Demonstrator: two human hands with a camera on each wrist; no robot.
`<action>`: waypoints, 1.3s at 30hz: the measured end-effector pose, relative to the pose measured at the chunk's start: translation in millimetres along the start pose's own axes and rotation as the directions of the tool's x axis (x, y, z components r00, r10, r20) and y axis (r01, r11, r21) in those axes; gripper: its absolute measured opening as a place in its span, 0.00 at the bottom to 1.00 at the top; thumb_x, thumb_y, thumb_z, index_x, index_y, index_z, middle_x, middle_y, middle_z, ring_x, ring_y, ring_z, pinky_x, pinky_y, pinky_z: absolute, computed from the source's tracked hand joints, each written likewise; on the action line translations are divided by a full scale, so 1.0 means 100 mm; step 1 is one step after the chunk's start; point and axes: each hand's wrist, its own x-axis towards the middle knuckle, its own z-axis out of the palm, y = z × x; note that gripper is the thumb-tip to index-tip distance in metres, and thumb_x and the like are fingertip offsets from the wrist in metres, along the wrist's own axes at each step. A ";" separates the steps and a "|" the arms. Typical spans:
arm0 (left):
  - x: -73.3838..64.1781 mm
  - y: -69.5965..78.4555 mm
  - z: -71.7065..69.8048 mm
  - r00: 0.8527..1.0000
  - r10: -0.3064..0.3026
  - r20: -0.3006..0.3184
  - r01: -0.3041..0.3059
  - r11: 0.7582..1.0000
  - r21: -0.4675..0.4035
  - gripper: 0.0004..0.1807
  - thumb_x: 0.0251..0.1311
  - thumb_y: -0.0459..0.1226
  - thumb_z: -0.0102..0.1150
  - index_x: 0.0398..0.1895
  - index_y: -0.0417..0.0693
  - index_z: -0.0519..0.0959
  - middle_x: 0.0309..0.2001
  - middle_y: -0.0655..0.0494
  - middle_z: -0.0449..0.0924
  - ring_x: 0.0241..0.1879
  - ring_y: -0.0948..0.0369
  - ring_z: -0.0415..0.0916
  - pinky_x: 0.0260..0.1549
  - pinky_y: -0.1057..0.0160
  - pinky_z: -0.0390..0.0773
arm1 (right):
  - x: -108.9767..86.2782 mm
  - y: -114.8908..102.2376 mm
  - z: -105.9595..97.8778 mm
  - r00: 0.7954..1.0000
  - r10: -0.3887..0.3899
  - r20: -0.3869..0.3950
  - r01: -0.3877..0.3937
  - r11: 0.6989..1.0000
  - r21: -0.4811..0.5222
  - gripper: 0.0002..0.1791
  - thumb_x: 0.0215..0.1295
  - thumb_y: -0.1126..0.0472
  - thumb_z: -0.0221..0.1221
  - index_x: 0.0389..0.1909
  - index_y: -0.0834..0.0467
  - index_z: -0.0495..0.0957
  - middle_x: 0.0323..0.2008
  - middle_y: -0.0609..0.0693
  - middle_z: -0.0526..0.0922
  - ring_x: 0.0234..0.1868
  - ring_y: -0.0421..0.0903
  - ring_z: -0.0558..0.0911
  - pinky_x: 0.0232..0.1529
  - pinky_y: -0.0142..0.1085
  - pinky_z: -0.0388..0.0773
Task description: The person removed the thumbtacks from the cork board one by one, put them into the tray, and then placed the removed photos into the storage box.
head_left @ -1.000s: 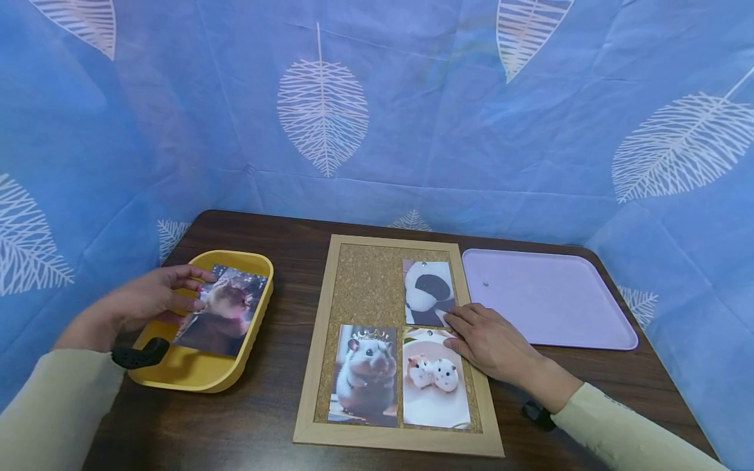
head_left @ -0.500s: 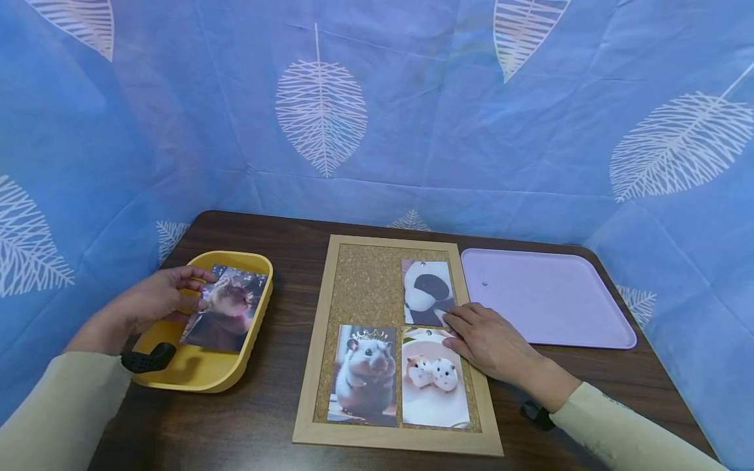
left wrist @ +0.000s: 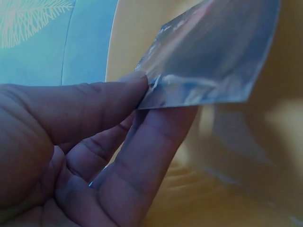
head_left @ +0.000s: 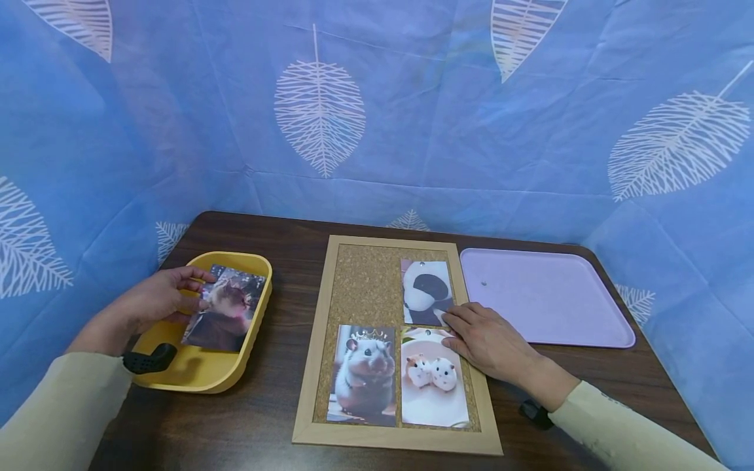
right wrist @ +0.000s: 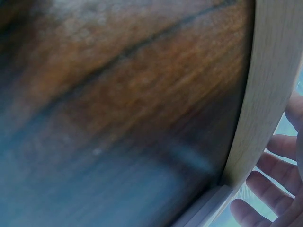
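Note:
My left hand [head_left: 156, 301] is over the yellow basket [head_left: 191, 383] and pinches a glossy photo card [head_left: 224, 311] by its edge. In the left wrist view, the thumb lies on top of the photo card [left wrist: 213, 56] and fingers are beneath it. My right hand [head_left: 495, 347] rests on the right side of the corkboard [head_left: 365, 281], its fingertips over the edges of the panda photo [head_left: 425, 288] and the two-hamster photo [head_left: 432, 392]. A crowned-hamster photo [head_left: 364, 376] lies at lower left on the board. Silvery pins show at the tops of the two right-hand photos.
The board's wooden frame [head_left: 400, 441] lies on a dark wooden table [head_left: 283, 392]. At right is a lilac tray [head_left: 548, 294] with a small pin-like object [head_left: 484, 283] near its left side. A blue leaf-print cloth [head_left: 400, 98] hangs behind the table.
During the first half second my left hand shifted slightly to the right, and the photo card turned a little; since then it has hardly moved. My right hand stays on the corkboard.

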 end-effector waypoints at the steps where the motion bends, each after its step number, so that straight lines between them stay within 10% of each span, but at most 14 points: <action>1: 0.00 0.00 0.00 1.000 -0.003 -0.003 0.003 1.000 0.002 0.32 0.73 0.26 0.58 0.77 0.35 0.61 0.60 0.36 0.68 0.44 0.53 0.79 0.42 0.56 0.89 | 0.00 0.00 0.00 1.000 0.000 0.001 0.000 1.000 -0.001 0.28 0.76 0.48 0.62 0.66 0.64 0.80 0.62 0.60 0.83 0.62 0.58 0.82 0.64 0.53 0.79; 28: -0.11 0.32 0.03 0.985 -0.133 -0.112 0.157 0.956 0.249 0.28 0.80 0.37 0.54 0.70 0.23 0.63 0.63 0.20 0.71 0.55 0.35 0.83 0.43 0.50 0.90 | 0.00 0.01 0.01 1.000 -0.009 -0.015 0.009 1.000 0.003 0.28 0.76 0.47 0.62 0.65 0.63 0.80 0.61 0.59 0.84 0.60 0.57 0.82 0.62 0.53 0.80; 33: -0.13 0.48 0.10 0.987 -0.068 -0.143 0.109 0.948 0.300 0.26 0.81 0.42 0.53 0.66 0.26 0.69 0.59 0.24 0.78 0.49 0.42 0.87 0.44 0.49 0.90 | 0.01 0.02 0.00 1.000 -0.006 -0.012 0.006 1.000 0.011 0.28 0.75 0.47 0.63 0.65 0.63 0.81 0.61 0.60 0.84 0.60 0.57 0.83 0.61 0.53 0.81; 39: -0.08 0.83 0.40 0.972 0.074 -0.221 0.045 0.872 0.487 0.24 0.78 0.46 0.54 0.63 0.35 0.76 0.59 0.31 0.80 0.48 0.44 0.83 0.40 0.48 0.85 | 0.02 0.04 -0.03 0.999 0.025 -0.028 -0.024 0.999 0.036 0.27 0.75 0.49 0.64 0.62 0.66 0.81 0.60 0.61 0.84 0.60 0.58 0.83 0.62 0.54 0.81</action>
